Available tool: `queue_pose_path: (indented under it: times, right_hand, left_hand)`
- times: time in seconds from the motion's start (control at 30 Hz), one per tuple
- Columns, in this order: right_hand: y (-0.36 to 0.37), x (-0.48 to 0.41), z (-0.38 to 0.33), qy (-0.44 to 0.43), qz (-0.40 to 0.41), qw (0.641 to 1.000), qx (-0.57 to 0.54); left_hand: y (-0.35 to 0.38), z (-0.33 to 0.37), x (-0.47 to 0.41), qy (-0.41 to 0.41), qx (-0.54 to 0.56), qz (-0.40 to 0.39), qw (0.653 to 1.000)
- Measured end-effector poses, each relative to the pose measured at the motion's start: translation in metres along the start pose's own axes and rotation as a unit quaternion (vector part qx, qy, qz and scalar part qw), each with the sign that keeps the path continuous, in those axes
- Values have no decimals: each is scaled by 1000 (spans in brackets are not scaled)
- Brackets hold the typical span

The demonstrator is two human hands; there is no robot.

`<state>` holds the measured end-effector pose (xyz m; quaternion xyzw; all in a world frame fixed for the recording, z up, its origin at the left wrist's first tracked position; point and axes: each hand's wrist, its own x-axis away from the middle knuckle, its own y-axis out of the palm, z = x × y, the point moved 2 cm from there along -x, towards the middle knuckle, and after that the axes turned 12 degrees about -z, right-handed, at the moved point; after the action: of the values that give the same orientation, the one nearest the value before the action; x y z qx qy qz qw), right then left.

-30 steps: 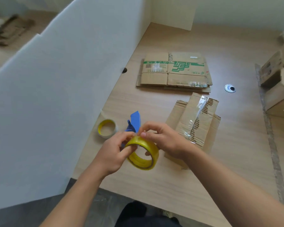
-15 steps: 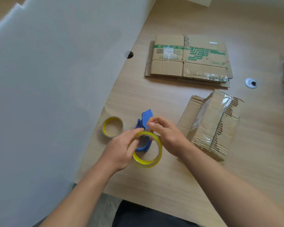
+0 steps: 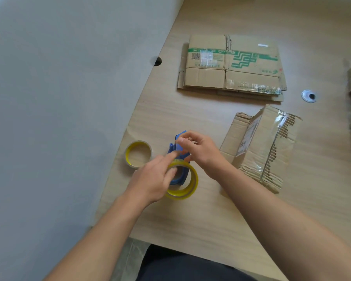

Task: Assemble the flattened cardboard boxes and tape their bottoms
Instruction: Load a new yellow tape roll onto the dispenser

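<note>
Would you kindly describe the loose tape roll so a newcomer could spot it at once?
On the table, look along its left edge by the white panel. The tape roll lies flat beside the left hand. Unlike the other roll, it is untouched.

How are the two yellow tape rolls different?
The left roll lies alone, untouched; the near roll has the left hand on it. The left roll's hole shows table; the near roll's shows the blue dispenser. The near roll looks bigger. Both are yellow rings.
</note>
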<state>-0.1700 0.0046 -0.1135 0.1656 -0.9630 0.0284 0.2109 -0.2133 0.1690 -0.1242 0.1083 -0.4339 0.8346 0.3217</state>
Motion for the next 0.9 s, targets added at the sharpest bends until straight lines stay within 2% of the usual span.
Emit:
queue_pose_path:
  times: [0.2, 0.4, 0.5, 0.6, 0.7, 0.9]
  right_hand:
    - [-7, -9, 12, 9, 86, 980, 182]
    - [-1, 0, 43, 62, 91, 978, 178]
    - [4, -2, 47, 99, 62, 984, 136]
    - [7, -3, 47, 102, 35, 994, 23]
    - [5, 0, 50, 94, 27, 994, -44]
    - [-4, 9, 53, 89, 9, 994, -70]
  left_hand:
    - [-2, -24, -3, -10, 94, 120, 988]
    - [-8, -37, -2, -20, 117, 143, 983]
    - [-10, -44, -1, -29, 112, 154, 981]
    - [-7, -46, -3, -32, 105, 157, 981]
    - [1, -40, -11, -54, 90, 134, 985]
    - [17, -26, -23, -102, 33, 112, 988]
